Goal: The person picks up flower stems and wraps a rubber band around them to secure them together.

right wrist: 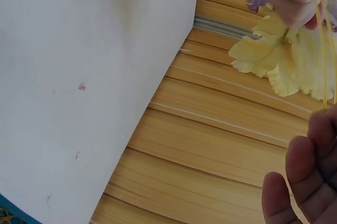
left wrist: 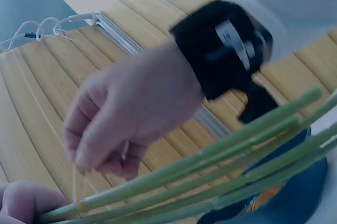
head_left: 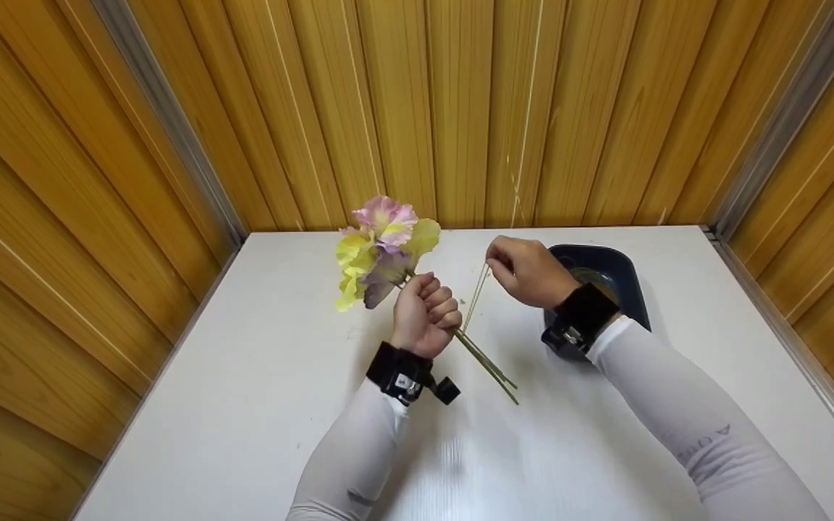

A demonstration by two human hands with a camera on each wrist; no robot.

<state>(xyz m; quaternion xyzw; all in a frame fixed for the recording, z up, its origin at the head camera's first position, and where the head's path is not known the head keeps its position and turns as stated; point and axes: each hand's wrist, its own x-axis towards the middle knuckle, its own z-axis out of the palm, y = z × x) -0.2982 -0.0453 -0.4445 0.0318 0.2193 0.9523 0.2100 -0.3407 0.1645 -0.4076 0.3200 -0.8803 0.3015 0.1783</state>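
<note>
My left hand grips a bunch of flowers by its green stems, fingers curled round them. Pink, purple and yellow blooms lean out to the upper left, beyond the thumb side. On the other side, the bare stem ends slant down to the right. My right hand pinches a thin yellow rubber band, stretched taut up from the stems. In the left wrist view the band loops at the stems close beside the left fingers. Stretched strands run between both hands in the right wrist view.
A dark blue tray stands under and beyond my right wrist, with yellowish bands inside, partly hidden. The white table is walled by wood-patterned panels at the back and sides. A white coiled cord hangs high in the left wrist view.
</note>
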